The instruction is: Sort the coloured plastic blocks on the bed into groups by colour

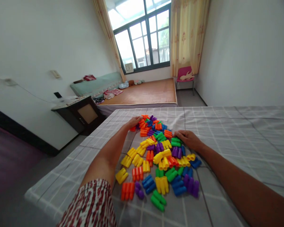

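Note:
Colourful plastic building blocks (pixel 162 185), each made of joined tubes, lie in a long loose heap on a grey checked bedsheet (pixel 227 132). My left hand (pixel 134 121) rests at the far left edge of the heap, its fingers stretched against orange blocks (pixel 144 133). On the right side, my right hand (pixel 188 138) lies with fingers extended toward a green block (pixel 176 142); the fingertips are partly hidden. Neither hand visibly holds a block. Yellow blocks (pixel 127 161) spread along the inner side of my left arm. Purple, blue and green ones lie nearest me.
Beyond the sheet's far edge stands a low bed with a brown mat (pixel 146 91), with clothes (pixel 112 93) on it. A dark cabinet (pixel 85 113) stands at the left wall. A pink chair (pixel 185 72) with a plush toy is near the window (pixel 142 37).

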{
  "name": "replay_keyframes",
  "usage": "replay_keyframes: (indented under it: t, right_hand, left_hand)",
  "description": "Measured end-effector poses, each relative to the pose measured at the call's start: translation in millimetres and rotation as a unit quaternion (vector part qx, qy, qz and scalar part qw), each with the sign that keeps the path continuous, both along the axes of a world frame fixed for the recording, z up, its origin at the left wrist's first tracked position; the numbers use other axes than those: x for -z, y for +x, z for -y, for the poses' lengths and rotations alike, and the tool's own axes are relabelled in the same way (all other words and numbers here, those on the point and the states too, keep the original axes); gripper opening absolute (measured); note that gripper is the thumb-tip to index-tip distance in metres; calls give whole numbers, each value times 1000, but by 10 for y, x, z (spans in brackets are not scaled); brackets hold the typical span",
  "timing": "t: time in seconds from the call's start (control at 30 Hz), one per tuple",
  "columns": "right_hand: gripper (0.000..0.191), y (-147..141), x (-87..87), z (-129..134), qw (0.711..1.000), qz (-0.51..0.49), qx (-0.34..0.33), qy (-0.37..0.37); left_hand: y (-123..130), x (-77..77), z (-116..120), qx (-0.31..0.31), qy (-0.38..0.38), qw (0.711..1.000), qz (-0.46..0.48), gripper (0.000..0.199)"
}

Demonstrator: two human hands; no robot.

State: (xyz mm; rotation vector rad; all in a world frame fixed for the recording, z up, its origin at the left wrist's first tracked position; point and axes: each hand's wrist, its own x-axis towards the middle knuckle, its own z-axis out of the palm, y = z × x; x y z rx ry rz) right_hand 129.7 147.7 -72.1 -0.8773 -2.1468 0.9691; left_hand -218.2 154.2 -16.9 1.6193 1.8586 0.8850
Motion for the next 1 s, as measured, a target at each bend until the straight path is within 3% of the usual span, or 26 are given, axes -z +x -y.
replay_keyframes:
  t: [0.1,0.17,0.37,0.47,0.53,0.6,0.7,0.83,0.9,1.0]
  right_hand:
    - [47,-8,8,-12,1000,-11,18,4]
    - [47,-2,27,-48,997,-36,66,-5]
    - [49,98,73,-225,964,-126,230,-41]
    - [49,154,119,-303,963,-135,231,-38]
    - [49,178,176,-354,963,-150,222,-38]
    - [50,188,243,-403,960,-168,217,-57]
    - [51,178,320,-457,956,-181,215,-89]
    - [50,143,320,-463,964,-147,211,-70]
    - [50,133,294,-449,968,-128,208,-53]
    - [51,134,267,-430,970,-119,211,-38]
  left_hand:
    - [280,20,100,84,8,996,17,50]
    - [496,17,181,162,28,986,16,49]
    - [1389,-106,477,371,74,925,-30,47]
    - [1821,-242,664,419,89,902,-46,44]
    - [1913,-350,828,406,101,906,-57,45]
    - [1761,-442,1065,347,109,929,-65,48]
    - [1147,-467,1617,209,63,972,-89,54]
    - [286,-292,2485,121,-94,973,-170,98]
    - [102,-181,2758,115,-140,964,-193,114]
    - [156,-40,2817,129,-131,961,-208,117]
